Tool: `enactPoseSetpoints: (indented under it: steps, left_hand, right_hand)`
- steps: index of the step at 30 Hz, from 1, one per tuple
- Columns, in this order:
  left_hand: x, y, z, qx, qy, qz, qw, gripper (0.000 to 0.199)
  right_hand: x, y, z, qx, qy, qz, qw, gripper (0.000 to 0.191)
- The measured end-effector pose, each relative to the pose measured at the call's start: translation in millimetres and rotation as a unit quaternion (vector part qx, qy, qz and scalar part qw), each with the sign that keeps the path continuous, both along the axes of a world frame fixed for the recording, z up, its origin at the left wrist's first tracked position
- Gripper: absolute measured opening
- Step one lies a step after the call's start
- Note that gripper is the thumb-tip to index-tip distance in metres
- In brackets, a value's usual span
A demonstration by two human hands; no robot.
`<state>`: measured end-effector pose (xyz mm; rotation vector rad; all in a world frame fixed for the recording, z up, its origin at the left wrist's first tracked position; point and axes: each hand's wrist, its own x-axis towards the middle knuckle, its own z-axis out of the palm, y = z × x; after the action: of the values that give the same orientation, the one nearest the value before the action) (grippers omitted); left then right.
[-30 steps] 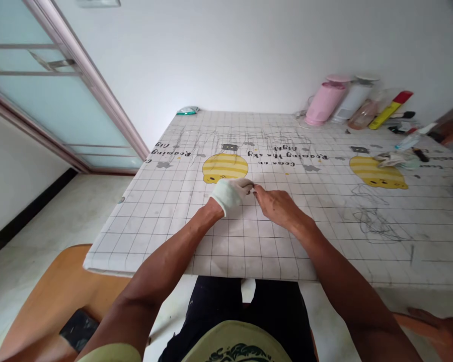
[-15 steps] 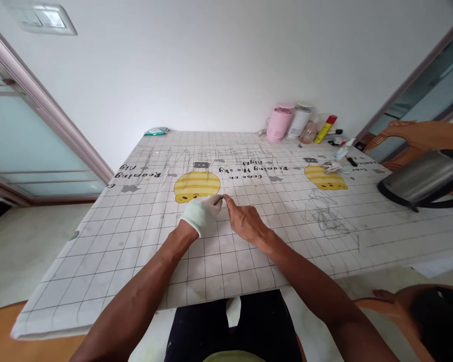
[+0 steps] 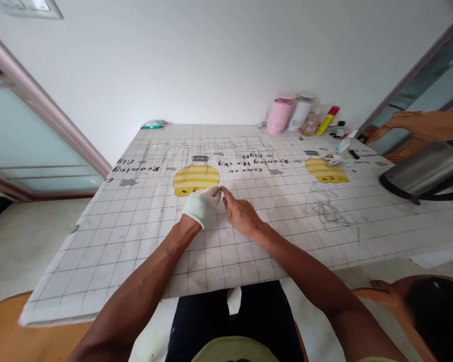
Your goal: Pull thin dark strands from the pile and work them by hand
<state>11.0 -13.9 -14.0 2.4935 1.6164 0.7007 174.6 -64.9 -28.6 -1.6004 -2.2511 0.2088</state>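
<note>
A white glove with a pale green cuff [image 3: 195, 207] covers my left hand [image 3: 206, 200], whose fingers are closed. Bare and bent, my right hand [image 3: 241, 213] meets it fingertip to fingertip, thumb and forefinger pinched together. Whatever lies between the fingertips, if anything, is too small to make out. Both hands are just above the checked tablecloth [image 3: 226, 251], beside a printed yellow striped balloon figure [image 3: 196, 177].
Along the wall stand a pink cylinder [image 3: 280, 115], a white cylinder [image 3: 300, 114], a clear bottle [image 3: 310, 124] and a yellow-red tube [image 3: 327, 121]. A metal kettle [image 3: 426, 168] is at right, near a crumpled cloth [image 3: 337, 158]. A green-white packet [image 3: 153, 123] lies back left.
The view has tipped slightly, so the table sits a little higher in the picture. Both hands stay together at nearly the same spot, with small finger movements.
</note>
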Motion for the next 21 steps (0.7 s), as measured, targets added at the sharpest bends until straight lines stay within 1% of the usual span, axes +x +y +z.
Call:
enactPoseSetpoints:
  steps: [3,6,9,11,13,15,18,21]
  left_hand:
    - [-4,5,2.2,-0.026,-0.045,-0.002,0.999,0.031]
    - [-5,6,4.1,-0.036,-0.063,0.008,0.997,0.033]
    - [-5,3,5.3,-0.029,-0.065,0.0,0.997,0.033]
    - [-5,2,6.1,-0.036,-0.072,-0.014,0.997,0.032]
    - [-7,3,7.3,-0.046,-0.084,-0.026,0.995,0.032]
    - [-10,6,8.8,-0.057,-0.103,-0.025,0.993,0.031]
    - [-14,12,11.5,-0.079,-0.147,0.008,0.986,0.029]
    - [-17,15,12.9,-0.103,-0.187,0.04,0.976,0.028]
  right_hand:
    - [10,0,1.1,-0.007,0.075,0.028,0.997,0.059]
    - [16,-1,-3.1,-0.005,0.103,0.056,0.993,0.059]
    - [17,-2,-7.4,0.002,0.12,0.059,0.991,0.059]
    - [17,-3,-7.0,-0.006,0.144,0.059,0.988,0.059]
    - [19,-5,-2.9,-0.029,0.182,0.061,0.981,0.06]
    - [25,-7,4.4,-0.064,0.228,0.065,0.969,0.063]
    - [38,-8,15.5,-0.13,0.296,0.063,0.944,0.062]
    - [45,-8,20.9,-0.186,0.339,0.064,0.92,0.056]
